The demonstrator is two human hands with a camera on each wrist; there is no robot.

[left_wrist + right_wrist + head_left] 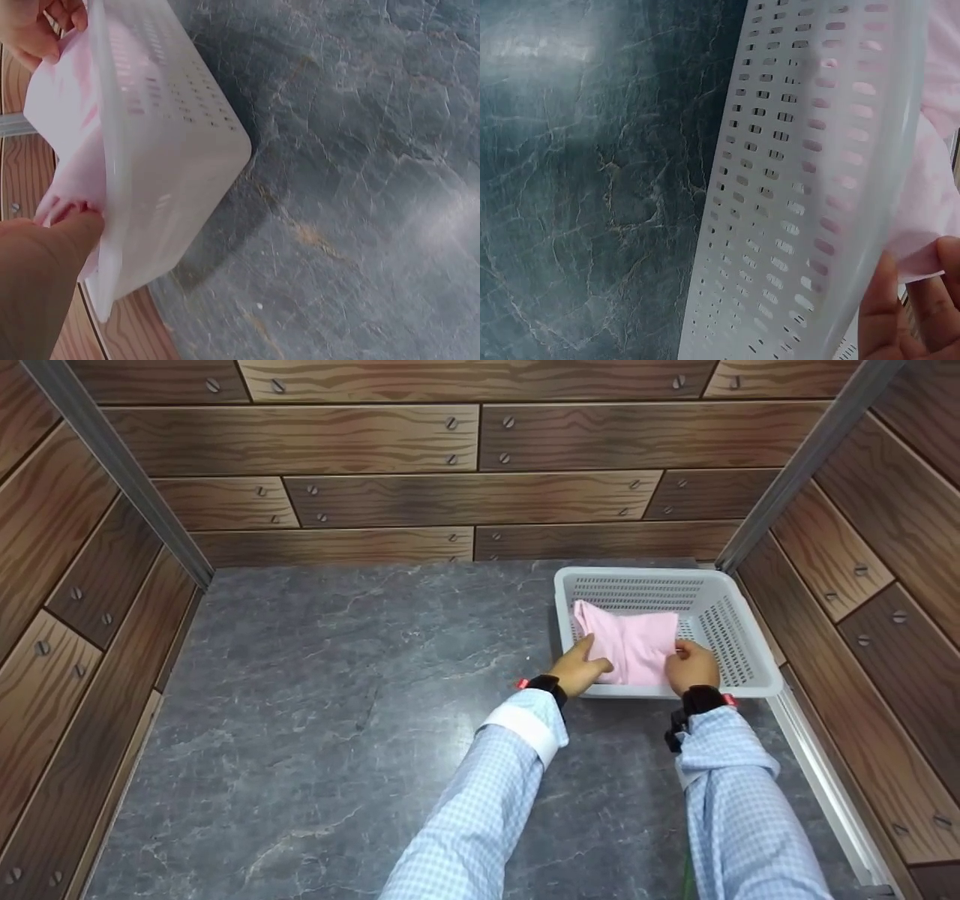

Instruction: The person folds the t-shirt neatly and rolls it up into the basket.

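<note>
A folded pink cloth [630,641] lies in the left part of a light grey perforated plastic basket [739,619]. My left hand [581,667] reaches over the basket's front rim and grips the cloth at its left side, thumb pointing along it. At the cloth's lower right edge, my right hand [691,667] pinches the fabric between thumb and fingers. In the right wrist view, the fingertips [883,289] hold a corner of the cloth [926,202] right beside the rim. The left wrist view shows both hands on the cloth [79,165] above the basket wall [165,142].
The basket stands at the back right of a dark grey marbled tabletop [300,697]. Wood-patterned panels [390,435] enclose the back and both sides. A white rail [829,795] runs along the right edge, close to the basket.
</note>
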